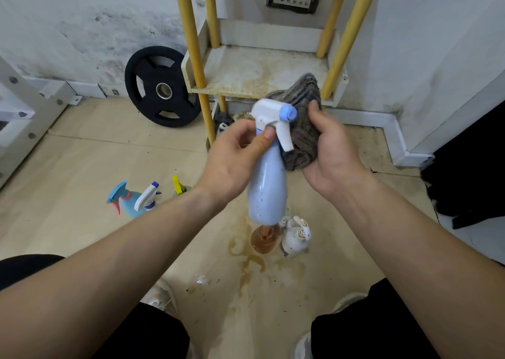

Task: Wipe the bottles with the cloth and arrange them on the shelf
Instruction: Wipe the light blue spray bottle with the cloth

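Observation:
My left hand (235,162) grips a pale blue spray bottle (269,192) by its neck, just under the white trigger head, and holds it up in the air. My right hand (332,154) holds a grey-brown cloth (303,129) bunched against the right side of the sprayer head. Behind them is the low shelf (246,74) with yellow posts; its stained board carries nothing. On the floor stand a brown bottle (263,240) and a white pump bottle (296,237) below the held one. Several spray bottles (136,199) lie to the left.
A black weight plate (161,85) leans on the wall left of the shelf. Brown spilled stains (246,260) streak the tan floor between my knees. A white metal frame (24,104) stands at far left, and a dark object (470,181) at the right edge.

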